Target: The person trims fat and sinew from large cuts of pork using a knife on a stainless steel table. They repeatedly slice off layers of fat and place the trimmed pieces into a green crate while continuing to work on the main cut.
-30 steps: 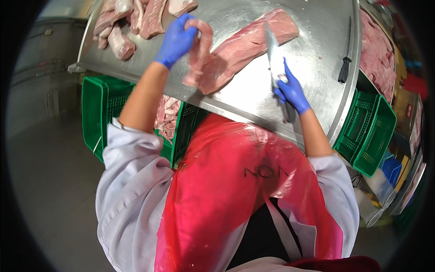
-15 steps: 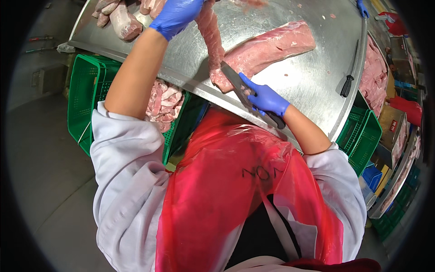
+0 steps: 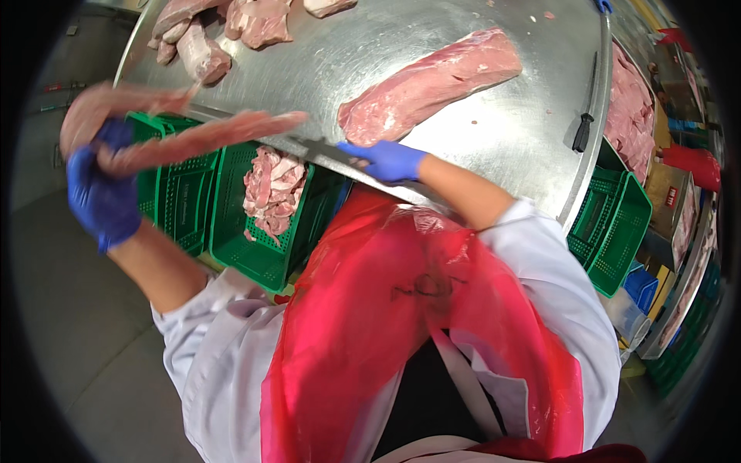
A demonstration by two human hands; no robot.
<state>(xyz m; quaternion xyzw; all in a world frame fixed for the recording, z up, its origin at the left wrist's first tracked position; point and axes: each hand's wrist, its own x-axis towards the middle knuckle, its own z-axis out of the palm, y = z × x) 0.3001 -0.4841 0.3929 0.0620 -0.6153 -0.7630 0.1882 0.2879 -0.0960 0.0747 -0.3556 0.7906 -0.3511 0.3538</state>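
Note:
In my left hand [image 3: 104, 193], gloved in blue and raised over the left green crate, is a long strip of meat [image 3: 208, 143]. One end of the strip loops above my fingers; the other stretches right toward the table edge, blurred by motion. My right hand [image 3: 390, 160], also gloved in blue, is closed around a knife at the table's near edge. Its blade [image 3: 316, 148] points left and is blurred; the handle is hidden by the hand. Just beyond lies a trimmed pork loin [image 3: 432, 83], flat on the steel table [image 3: 309, 73].
Several meat pieces [image 3: 202, 54] lie at the table's far left. Below the edge stand a left green crate [image 3: 184, 193] and another green crate [image 3: 231, 258] holding trimmings [image 3: 274, 185]. A second knife [image 3: 583, 133] rests at right, near a green crate [image 3: 617, 228] and a heap of meat [image 3: 633, 116].
My left hand has swung left and down off the table, carrying the meat strip, which is now apart from the loin. My right hand has moved left with the knife, away from the loin.

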